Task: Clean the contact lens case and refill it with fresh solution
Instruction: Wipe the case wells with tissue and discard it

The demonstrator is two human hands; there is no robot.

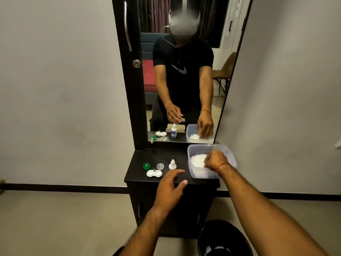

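Observation:
A white two-well contact lens case [154, 173] lies open on the dark dresser top [136, 174]. Behind it sit a green cap [146, 165] and a clear cap [160, 166]. A small white solution bottle [172, 164] stands upright to their right. My left hand [170, 187] hovers near the front edge with fingers spread and relaxed, holding nothing. My right hand [215, 159] reaches into a clear plastic tub [191, 163] and its fingers curl down onto the white tissue [197, 160] inside; the fingertips are hidden.
A tall mirror [182, 71] with a dark frame rises behind the dresser top and reflects me and the objects. A black round bin [224, 239] stands on the floor at lower right. Grey walls flank the dresser.

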